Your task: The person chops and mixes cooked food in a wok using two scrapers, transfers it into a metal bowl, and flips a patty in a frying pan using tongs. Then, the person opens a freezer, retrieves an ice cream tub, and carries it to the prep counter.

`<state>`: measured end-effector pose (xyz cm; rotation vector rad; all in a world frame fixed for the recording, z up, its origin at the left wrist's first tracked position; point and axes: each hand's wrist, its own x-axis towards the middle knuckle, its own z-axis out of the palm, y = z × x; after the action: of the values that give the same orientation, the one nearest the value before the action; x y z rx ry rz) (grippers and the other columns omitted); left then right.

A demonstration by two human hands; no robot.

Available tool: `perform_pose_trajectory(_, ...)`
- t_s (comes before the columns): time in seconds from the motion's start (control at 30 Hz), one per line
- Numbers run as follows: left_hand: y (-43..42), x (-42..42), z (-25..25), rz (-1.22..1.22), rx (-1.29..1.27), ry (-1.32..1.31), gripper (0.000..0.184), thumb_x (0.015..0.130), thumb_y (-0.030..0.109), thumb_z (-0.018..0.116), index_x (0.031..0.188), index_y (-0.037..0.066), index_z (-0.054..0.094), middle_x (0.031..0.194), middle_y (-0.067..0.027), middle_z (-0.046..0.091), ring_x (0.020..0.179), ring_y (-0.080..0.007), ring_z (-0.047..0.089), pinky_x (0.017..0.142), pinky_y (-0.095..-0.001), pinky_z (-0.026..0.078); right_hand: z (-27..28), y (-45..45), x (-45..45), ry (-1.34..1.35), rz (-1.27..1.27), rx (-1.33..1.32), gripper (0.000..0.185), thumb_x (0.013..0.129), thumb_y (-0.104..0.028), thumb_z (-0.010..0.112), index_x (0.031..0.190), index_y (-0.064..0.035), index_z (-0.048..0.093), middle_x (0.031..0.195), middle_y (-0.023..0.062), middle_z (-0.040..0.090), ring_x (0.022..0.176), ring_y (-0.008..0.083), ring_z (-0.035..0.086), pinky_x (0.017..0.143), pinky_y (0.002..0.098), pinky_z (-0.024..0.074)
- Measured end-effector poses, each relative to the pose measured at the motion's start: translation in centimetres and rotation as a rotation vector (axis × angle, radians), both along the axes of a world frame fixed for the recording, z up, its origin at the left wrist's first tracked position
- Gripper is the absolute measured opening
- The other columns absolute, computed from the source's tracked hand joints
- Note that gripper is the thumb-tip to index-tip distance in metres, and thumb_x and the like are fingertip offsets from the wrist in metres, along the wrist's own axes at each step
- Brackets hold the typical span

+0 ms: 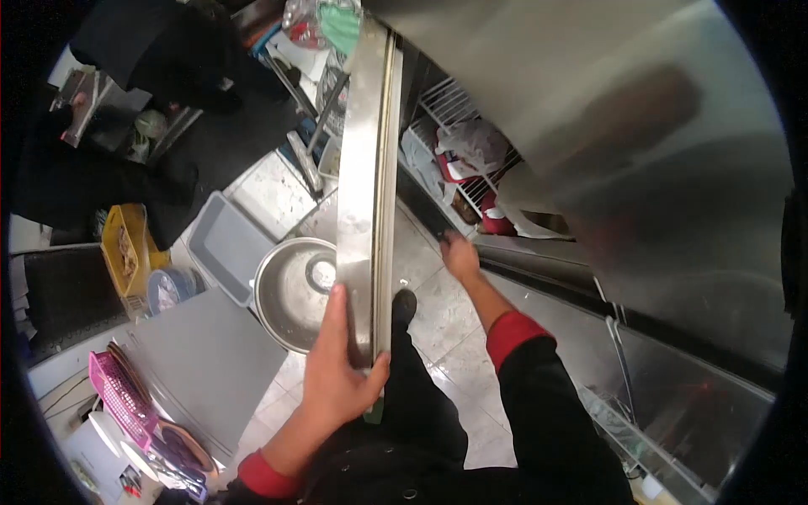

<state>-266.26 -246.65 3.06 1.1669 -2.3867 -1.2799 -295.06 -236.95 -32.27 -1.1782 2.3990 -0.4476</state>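
My left hand grips the lower edge of an open steel fridge door, with the thumb on one side and the fingers on the other. The door stands edge-on to me. Over to the right, my right hand is closed in front of the fridge's lower front frame. Something small and dark shows at its fingertips, too small to name. Inside the fridge, wire shelves carry plastic bags and red-and-white packages.
A large metal bowl and a grey plastic tub are left of the door. Farther left are a yellow crate, a blue bucket and a pink basket. A person in dark clothes is at upper left.
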Motion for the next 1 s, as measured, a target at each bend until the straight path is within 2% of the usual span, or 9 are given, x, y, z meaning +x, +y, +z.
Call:
perform_pose_trajectory(0.13,-0.2,0.3,0.0,-0.001,0.032,-0.067,0.103,0.076,0.016,0.077,0.152,-0.010,0.014,0.146,-0.0357,0.040,0.132,-0.0456,0.048,0.109,-0.0432,0.039,-3.8,-7.9,-5.6,0.259,0.069,-0.103,0.054,0.087,-0.018,0.066,0.134,0.0028,0.049,0.121,0.0260,0.058,0.116,0.0416,0.055,0.098,0.0457,0.0468)
perform_pose_trajectory(0.3,-0.4,0.9,-0.2,-0.048,0.108,-0.120,0.107,0.075,0.018,0.081,0.152,-0.006,0.013,0.143,-0.0433,0.035,0.123,-0.0564,0.051,0.096,-0.0483,0.050,-5.2,-13.4,-9.4,0.327,0.051,-0.005,0.050,0.089,-0.017,0.063,0.133,0.0023,0.048,0.115,0.0250,0.062,0.106,0.0416,0.062,0.092,0.0470,0.0517)
perform_pose_trajectory(0.4,-0.3,1.3,-0.3,-0.077,0.053,-0.161,0.111,0.072,0.025,0.085,0.146,-0.019,0.014,0.127,-0.0394,0.052,0.114,-0.0468,0.061,0.100,-0.0463,0.046,-6.6,-14.2,-10.6,0.315,0.034,0.114,0.039,0.091,-0.017,0.058,0.126,-0.0001,0.054,0.106,0.0242,0.066,0.097,0.0408,0.067,0.086,0.0469,0.0547)
perform_pose_trajectory(0.53,0.2,1.9,0.0,-0.049,0.052,-0.191,0.112,0.072,0.022,0.086,0.147,-0.017,0.013,0.113,-0.0340,0.058,0.099,-0.0442,0.066,0.089,-0.0478,0.051,-7.4,-14.4,-11.7,0.337,0.161,0.263,0.028,0.095,-0.022,0.055,0.113,-0.0022,0.061,0.101,0.0255,0.069,0.095,0.0385,0.069,0.085,0.0458,0.0562)
perform_pose_trajectory(0.57,-0.2,2.1,0.4,-0.014,0.190,-0.204,0.116,0.073,0.033,0.084,0.150,-0.014,0.012,0.132,-0.0358,0.050,0.120,-0.0425,0.057,0.102,-0.0475,0.043,-7.8,-14.2,-11.9,0.342,0.167,0.268,0.028,0.095,-0.022,0.055,0.113,-0.0022,0.061,0.101,0.0255,0.069,0.095,0.0385,0.069,0.085,0.0458,0.0562)
perform_pose_trajectory(0.67,-0.4,0.5,0.0,0.049,-0.039,-0.073,0.084,0.081,0.020,0.081,0.147,-0.007,0.036,0.128,-0.0320,0.058,0.112,-0.0406,0.063,0.092,-0.0440,0.052,-9.1,-14.7,-12.5,0.364,0.204,0.243,0.033,0.094,-0.026,0.058,0.115,-0.0003,0.058,0.102,0.0240,0.068,0.094,0.0380,0.070,0.083,0.0455,0.0571)
perform_pose_trajectory(0.77,-0.8,0.9,0.1,-0.080,0.025,-0.113,0.106,0.074,0.019,0.086,0.150,-0.013,0.020,0.139,-0.0375,0.045,0.125,-0.0530,0.050,0.103,-0.0496,0.045,-10.2,-14.8,-13.1,0.394,0.351,0.188,0.027,0.097,-0.019,0.052,0.115,0.0013,0.052,0.106,0.0207,0.064,0.090,0.0379,0.070,0.078,0.0453,0.0585)
perform_pose_trajectory(0.87,-0.6,1.1,-0.2,-0.057,0.025,-0.056,0.103,0.074,0.018,0.085,0.150,-0.013,0.023,0.138,-0.0363,0.047,0.124,-0.0505,0.053,0.103,-0.0482,0.045,-11.4,-15.1,-13.7,0.383,0.332,0.322,0.022,0.099,-0.018,0.048,0.112,-0.0004,0.052,0.106,0.0215,0.064,0.090,0.0373,0.070,0.075,0.0449,0.0592)
perform_pose_trajectory(1.0,-0.6,1.2,-0.1,-0.077,0.010,-0.057,0.105,0.073,0.016,0.086,0.150,-0.014,0.020,0.138,-0.0371,0.046,0.126,-0.0500,0.052,0.104,-0.0474,0.045,-17.8,-12.3,-16.4,0.641,0.457,-0.055,0.021,0.099,-0.017,0.047,0.112,-0.0008,0.053,0.104,0.0217,0.065,0.089,0.0363,0.071,0.072,0.0428,0.0600)
